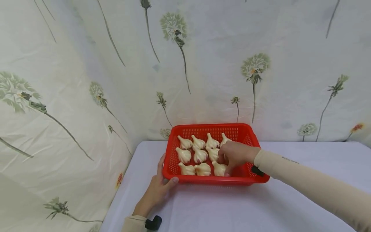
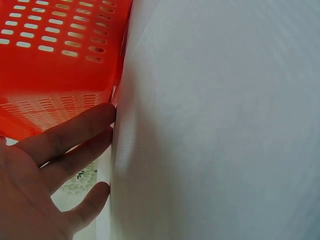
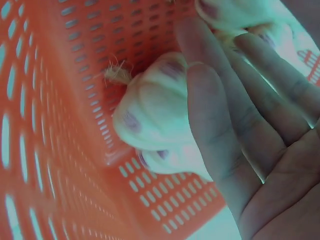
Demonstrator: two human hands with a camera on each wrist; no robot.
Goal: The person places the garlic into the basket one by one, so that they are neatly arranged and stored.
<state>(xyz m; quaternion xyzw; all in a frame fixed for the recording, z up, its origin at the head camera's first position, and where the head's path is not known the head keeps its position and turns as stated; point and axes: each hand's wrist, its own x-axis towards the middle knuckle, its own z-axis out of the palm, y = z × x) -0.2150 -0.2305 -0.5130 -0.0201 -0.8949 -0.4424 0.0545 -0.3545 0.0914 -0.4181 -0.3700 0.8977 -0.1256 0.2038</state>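
Note:
A red perforated plastic basket [image 1: 214, 180] holds several whole garlic bulbs in rows. My left hand [image 1: 160, 188] rests at its front left corner, thumb by the front rim and fingers along the side. In the left wrist view these fingers [image 2: 65, 135] lie fairly straight and spread beside the basket wall [image 2: 55, 75]. Inside the right part of the basket, my right hand [image 1: 236, 154] reaches down, thumb beside a front-row garlic bulb [image 1: 218, 168]. The right wrist view shows its extended fingers [image 3: 215, 115] overlapping the edge of a garlic bulb [image 3: 152, 102] with a dry root tuft.
The basket stands on a table with a white cloth [image 1: 214, 209]. Behind and to the left hang pale sheets [image 1: 208, 64] printed with dandelions. The basket's raised right rim [image 1: 255, 138] lies below the right wrist.

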